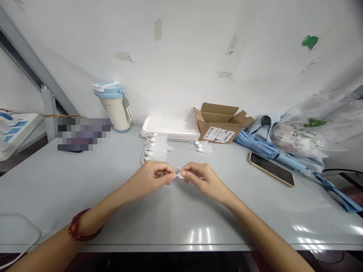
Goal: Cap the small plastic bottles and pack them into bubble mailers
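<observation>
Over the middle of the grey table, my two hands almost meet. Between the fingertips of my left hand is one side of a thin white loop. My right hand pinches a small white piece at the other side of that loop; most of it is hidden by the fingers. Just beyond my left hand lies a row of several small white bottles with thin looped strings. A smaller group of similar bottles lies farther back, in front of the carton.
At the back stand a stack of white trays, an open cardboard box and a cream tumbler with a blue lid. To the right are a phone, a folded blue umbrella and a plastic bag. A white cable crosses the left front.
</observation>
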### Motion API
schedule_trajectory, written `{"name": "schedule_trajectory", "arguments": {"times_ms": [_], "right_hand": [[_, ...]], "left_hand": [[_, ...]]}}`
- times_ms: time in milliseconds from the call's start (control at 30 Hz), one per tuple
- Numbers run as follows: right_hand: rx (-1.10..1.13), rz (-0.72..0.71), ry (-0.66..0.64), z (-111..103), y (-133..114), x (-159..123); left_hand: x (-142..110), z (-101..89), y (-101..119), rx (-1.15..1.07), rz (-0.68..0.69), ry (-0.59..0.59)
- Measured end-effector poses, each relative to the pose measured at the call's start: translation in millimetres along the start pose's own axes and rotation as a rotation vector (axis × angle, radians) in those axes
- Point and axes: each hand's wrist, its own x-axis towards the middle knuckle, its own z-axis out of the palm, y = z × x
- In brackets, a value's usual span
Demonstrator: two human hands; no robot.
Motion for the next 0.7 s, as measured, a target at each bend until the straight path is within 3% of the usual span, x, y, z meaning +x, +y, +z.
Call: {"name": "schedule_trajectory", "arguments": {"times_ms": [133, 233, 367, 500, 567, 700], "right_hand": [[0.000, -0.019, 0.007, -2.0, -0.8, -1.3], [-0.028, -0.026, 0.056, -7.0, 4.0, -0.7], [-0.098, -0.048, 0.200, -19.2, 17.3, 5.6], [-0.343, -0.096, 0.363, -33.4, 38.2, 15.0], [-0.509, -0.136, 0.412, -39.8, 50.9, 19.1], [-0.696, -0.231, 0.451, -50.9, 73.6, 24.9]], "left_hand": [[-0.1, -13.1, 3.4, 0.033, -0.006, -0.019], [-0.1, -31.8, 4.3, 0.010, -0.046, 0.032], [0.9, -60.8, -3.6, -0.108, -0.040, 0.258], [2.1, -78.8, -13.8, -0.150, -0.041, 0.432], [1.7, -82.0, -14.8, -0.145, -0.058, 0.415], [-0.3, -82.9, -11.2, -0.027, -0.107, 0.217]]}}
